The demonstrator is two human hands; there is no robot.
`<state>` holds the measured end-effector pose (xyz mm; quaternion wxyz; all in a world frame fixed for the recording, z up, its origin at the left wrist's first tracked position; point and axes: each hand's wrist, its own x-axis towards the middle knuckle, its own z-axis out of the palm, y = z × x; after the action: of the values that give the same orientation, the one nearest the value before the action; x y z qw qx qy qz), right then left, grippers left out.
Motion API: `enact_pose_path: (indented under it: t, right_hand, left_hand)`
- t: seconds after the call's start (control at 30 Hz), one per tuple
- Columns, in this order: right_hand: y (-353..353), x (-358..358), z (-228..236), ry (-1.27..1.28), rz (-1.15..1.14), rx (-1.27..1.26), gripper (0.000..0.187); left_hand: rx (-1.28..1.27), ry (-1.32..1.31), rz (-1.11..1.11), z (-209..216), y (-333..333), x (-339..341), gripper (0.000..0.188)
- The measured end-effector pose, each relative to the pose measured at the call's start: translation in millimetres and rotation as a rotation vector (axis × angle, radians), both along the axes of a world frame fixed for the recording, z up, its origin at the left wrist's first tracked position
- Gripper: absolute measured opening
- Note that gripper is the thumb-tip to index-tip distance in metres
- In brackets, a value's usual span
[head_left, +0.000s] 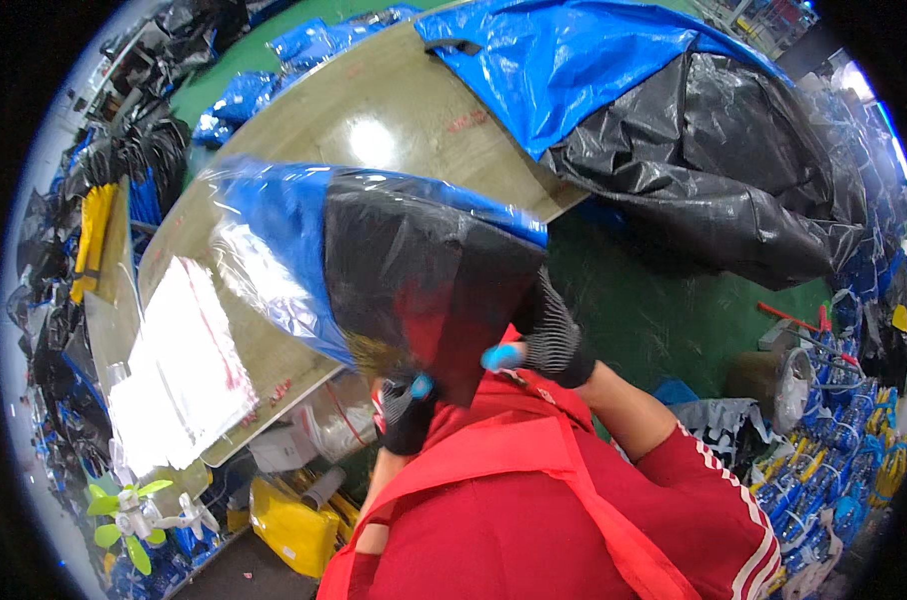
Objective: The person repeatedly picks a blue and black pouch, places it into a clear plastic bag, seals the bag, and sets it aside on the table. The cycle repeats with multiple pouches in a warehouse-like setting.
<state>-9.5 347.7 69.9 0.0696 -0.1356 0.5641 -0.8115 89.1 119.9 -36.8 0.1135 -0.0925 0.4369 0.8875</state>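
Item in hand: a blue-and-black folded fabric piece sealed in a glossy clear plastic bag [394, 265], held tilted above the near edge of the worktop, close in front of the person's red-aproned chest.
Look of it: left part bright blue, right part black with a red patch showing near the bottom; the clear wrap is wrinkled and throws white glare along its left side.
Left hand [406, 408]: in a dark knit glove with blue fingertips, fingers closed on the lower corner of the bagged piece.
Right hand [549, 335]: in the same kind of glove, fingers clamped on the right lower edge of the bagged piece, a blue fingertip showing beneath it.
Worktop [394, 120]: a long pale olive board running away to the upper right, bare and shiny in its middle.
Near-left edge: a stack of flat clear plastic bags with red print [184, 370] lies on the worktop, just left of the held piece.
Far end: a big heap of blue and black fabric [664, 130] covers the worktop's end and spills over its right edge.
Right side: green floor [664, 320], open between the worktop and the bundled blue goods at the rim.
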Motion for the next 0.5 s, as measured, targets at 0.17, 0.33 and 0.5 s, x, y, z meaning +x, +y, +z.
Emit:
enact_pose_path:
  t: [0.17,0.33,0.5]
  right_hand:
    - [-4,-55,55,0.241,-0.047,0.182,0.07]
    - [-1,-86,64,0.672,0.02,0.252,0.072]
    - [-11,-114,73,0.909,-0.161,0.472,0.082]
  left_hand:
    - [-1.624,0.667,-0.437,130,9,-68,0.027]
    - [-1.972,1.076,0.329,240,-56,-123,0.084]
    - [-1.829,1.062,-0.294,254,-36,-166,0.069]
